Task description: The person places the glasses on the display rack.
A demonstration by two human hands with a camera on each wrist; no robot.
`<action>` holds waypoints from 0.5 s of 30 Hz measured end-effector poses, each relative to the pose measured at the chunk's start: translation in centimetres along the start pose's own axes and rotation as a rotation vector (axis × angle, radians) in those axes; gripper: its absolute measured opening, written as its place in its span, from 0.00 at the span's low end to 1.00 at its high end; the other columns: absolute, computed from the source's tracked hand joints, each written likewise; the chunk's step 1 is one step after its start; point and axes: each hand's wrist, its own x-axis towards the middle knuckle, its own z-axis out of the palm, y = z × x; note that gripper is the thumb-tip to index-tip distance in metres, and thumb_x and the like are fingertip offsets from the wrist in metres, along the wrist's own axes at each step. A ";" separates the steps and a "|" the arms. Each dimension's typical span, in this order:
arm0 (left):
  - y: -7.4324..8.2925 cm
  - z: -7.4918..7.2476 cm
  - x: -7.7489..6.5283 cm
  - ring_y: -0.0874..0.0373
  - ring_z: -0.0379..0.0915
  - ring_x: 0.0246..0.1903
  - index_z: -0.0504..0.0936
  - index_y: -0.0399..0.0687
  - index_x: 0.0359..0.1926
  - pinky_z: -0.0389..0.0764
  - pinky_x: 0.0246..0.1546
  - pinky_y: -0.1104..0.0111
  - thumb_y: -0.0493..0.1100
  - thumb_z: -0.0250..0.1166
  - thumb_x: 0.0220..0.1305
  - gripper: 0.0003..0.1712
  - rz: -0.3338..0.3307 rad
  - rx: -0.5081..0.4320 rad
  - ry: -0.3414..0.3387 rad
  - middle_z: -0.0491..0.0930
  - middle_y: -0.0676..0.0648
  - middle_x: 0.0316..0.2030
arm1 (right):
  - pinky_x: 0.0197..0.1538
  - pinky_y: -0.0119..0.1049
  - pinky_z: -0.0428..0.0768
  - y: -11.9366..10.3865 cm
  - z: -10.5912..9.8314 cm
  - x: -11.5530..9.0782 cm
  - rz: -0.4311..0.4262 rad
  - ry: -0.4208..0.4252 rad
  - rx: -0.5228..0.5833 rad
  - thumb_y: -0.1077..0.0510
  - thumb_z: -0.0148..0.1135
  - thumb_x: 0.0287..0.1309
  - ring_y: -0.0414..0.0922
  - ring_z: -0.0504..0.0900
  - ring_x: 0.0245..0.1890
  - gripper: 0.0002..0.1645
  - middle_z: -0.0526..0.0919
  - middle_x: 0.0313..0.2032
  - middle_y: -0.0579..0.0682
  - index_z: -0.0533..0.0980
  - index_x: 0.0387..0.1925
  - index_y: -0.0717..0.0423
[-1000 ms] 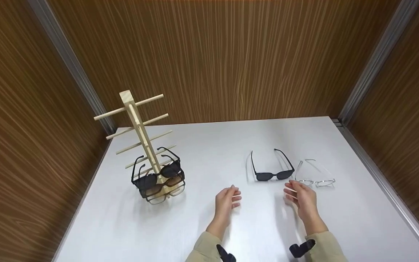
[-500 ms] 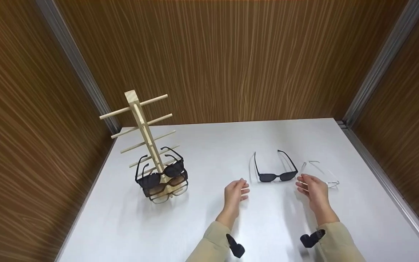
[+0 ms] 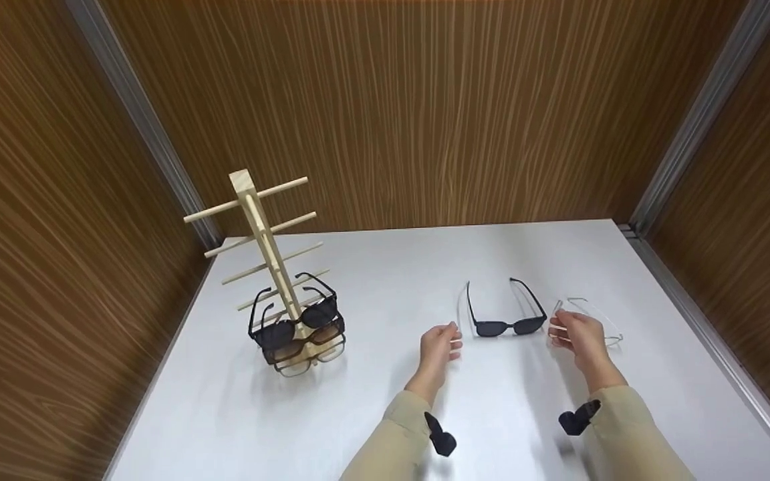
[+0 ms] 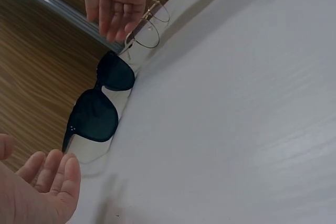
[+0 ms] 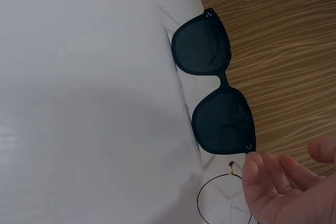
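Black sunglasses (image 3: 492,329) lie on the white table with their temples pointing back. To their left is my left hand (image 3: 438,347), its fingers loosely bent and apart from the frame in the head view. My right hand (image 3: 580,337) hovers between the sunglasses and the thin-rimmed clear glasses (image 4: 147,34), with nothing visibly held. In the head view it covers most of the clear glasses' front. Seen from the right wrist, the fingers (image 5: 253,174) overlap the sunglasses' lower corner; contact cannot be told.
On the left stands a wooden rack (image 3: 267,244) with several pairs of crossbars. Black sunglasses (image 3: 275,332), brown-tinted glasses (image 3: 286,352) and clear glasses (image 3: 293,367) hang low on it. Wood-grain walls (image 3: 385,113) enclose the table's back and sides.
Both hands have moved right and slightly forward, the right one coming over the clear glasses. The head view has shifted slightly. The glasses and the rack have stayed put.
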 end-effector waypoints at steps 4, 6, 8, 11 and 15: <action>-0.1 0.6 0.5 0.49 0.76 0.38 0.77 0.33 0.44 0.78 0.41 0.59 0.47 0.57 0.64 0.19 0.000 0.014 -0.015 0.79 0.41 0.37 | 0.42 0.36 0.80 -0.3 -0.1 0.3 0.019 -0.002 -0.004 0.56 0.48 0.66 0.41 0.81 0.32 0.31 0.78 0.33 0.47 0.58 0.61 0.75; -0.1 0.9 0.7 0.48 0.76 0.39 0.77 0.32 0.45 0.78 0.41 0.58 0.47 0.57 0.64 0.20 -0.002 0.023 -0.030 0.79 0.39 0.39 | 0.40 0.35 0.80 -0.4 -0.2 0.5 0.037 0.000 0.007 0.56 0.49 0.66 0.41 0.81 0.31 0.30 0.79 0.33 0.47 0.59 0.60 0.74; -0.2 1.1 0.8 0.47 0.76 0.40 0.77 0.32 0.46 0.78 0.42 0.58 0.47 0.56 0.65 0.20 -0.012 0.028 -0.040 0.79 0.39 0.40 | 0.38 0.34 0.81 -0.5 -0.1 0.7 0.050 -0.005 0.020 0.56 0.49 0.66 0.41 0.81 0.31 0.28 0.78 0.34 0.49 0.60 0.59 0.73; -0.2 1.5 1.1 0.48 0.76 0.40 0.77 0.33 0.46 0.78 0.42 0.58 0.47 0.56 0.65 0.20 -0.022 0.050 -0.047 0.79 0.40 0.40 | 0.37 0.34 0.81 -0.7 0.0 0.9 0.058 -0.020 0.026 0.55 0.50 0.65 0.42 0.82 0.32 0.28 0.78 0.38 0.52 0.61 0.59 0.71; -0.2 1.8 1.4 0.50 0.75 0.40 0.77 0.35 0.46 0.77 0.42 0.60 0.48 0.56 0.64 0.19 -0.052 0.065 -0.061 0.78 0.41 0.40 | 0.37 0.34 0.81 -1.0 0.4 1.1 0.066 -0.037 0.011 0.55 0.49 0.66 0.42 0.82 0.32 0.31 0.73 0.47 0.59 0.58 0.62 0.71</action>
